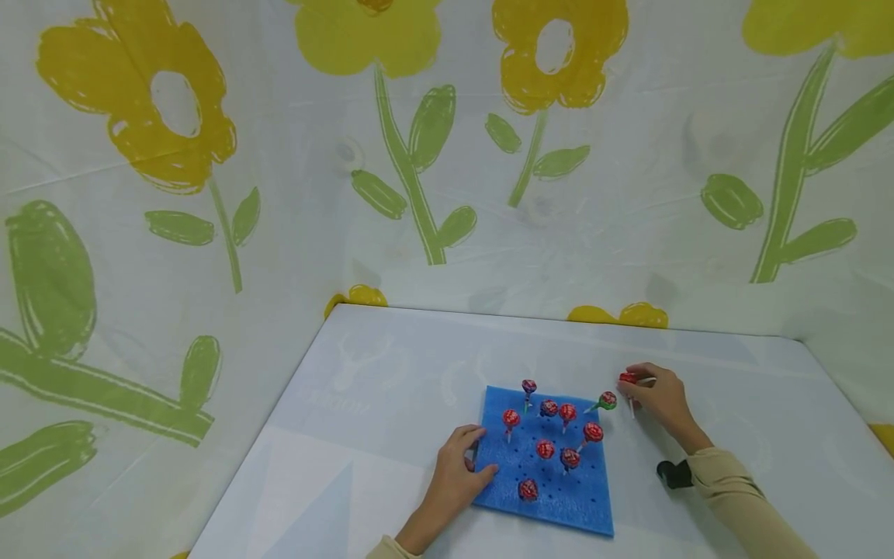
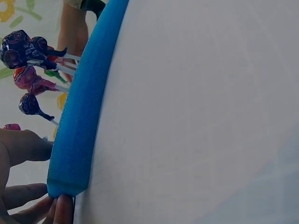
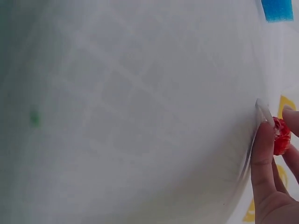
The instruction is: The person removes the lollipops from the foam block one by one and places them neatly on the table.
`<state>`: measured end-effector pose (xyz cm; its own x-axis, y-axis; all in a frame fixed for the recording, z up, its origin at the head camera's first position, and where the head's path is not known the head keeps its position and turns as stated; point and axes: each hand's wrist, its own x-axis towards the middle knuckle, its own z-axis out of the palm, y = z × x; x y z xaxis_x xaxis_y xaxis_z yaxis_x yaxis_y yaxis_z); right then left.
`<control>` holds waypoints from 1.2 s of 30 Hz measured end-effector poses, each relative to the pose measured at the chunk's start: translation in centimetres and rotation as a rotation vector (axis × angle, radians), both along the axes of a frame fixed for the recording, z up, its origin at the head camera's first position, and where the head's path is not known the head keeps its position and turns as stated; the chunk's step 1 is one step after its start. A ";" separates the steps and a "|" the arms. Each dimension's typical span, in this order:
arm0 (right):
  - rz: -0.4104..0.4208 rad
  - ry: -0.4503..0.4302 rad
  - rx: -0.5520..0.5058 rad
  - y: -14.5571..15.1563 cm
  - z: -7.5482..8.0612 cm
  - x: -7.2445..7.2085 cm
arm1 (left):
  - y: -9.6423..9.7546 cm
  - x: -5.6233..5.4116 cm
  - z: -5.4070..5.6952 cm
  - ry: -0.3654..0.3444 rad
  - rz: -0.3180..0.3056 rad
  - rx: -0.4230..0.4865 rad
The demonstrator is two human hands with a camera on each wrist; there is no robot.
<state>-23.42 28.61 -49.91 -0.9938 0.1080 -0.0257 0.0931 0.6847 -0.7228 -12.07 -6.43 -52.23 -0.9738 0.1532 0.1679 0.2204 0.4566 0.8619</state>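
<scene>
A blue foam board (image 1: 510,489) dotted with small holes lies on the table. Several lollipops stand in it on their sticks, among them a red-wrapped lollipop (image 1: 511,418) and a purple one (image 1: 528,386); some lean. My left hand (image 1: 450,473) grips the board's left edge, thumb over the top face and fingers against the side, as the left wrist view shows near the board's corner (image 2: 70,182). Right of the board, my right hand (image 1: 660,396) pinches a red lollipop (image 3: 281,135) just above the table. Two white stick pieces show by its fingers; whether a second lollipop is there I cannot tell.
The white table (image 1: 391,373) reaches back to a flower-printed curtain (image 1: 279,155) on the left and behind. A black device (image 1: 674,473) sits at my right wrist. One green-stick lollipop (image 1: 607,401) leans out over the board's far right corner.
</scene>
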 end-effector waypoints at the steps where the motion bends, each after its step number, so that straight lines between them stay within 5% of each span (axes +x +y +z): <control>1: 0.002 0.007 -0.001 0.0 0.1 0.0 | 0.0 0.0 0.0 0.001 -0.001 0.001; 10: 0.039 0.072 0.022 0.4 0.7 0.7 | 0.0 0.0 -0.1 0.004 0.000 -0.003; 17: 0.057 0.071 0.049 0.9 1.3 1.2 | 0.0 0.1 0.2 0.082 -0.008 0.030; 23: 0.063 0.116 0.055 1.2 1.8 1.6 | 0.0 0.2 0.2 0.022 -0.007 0.016; 36: 0.087 0.248 0.047 4.4 -4.2 -0.3 | 0.0 0.2 0.3 0.007 0.002 0.019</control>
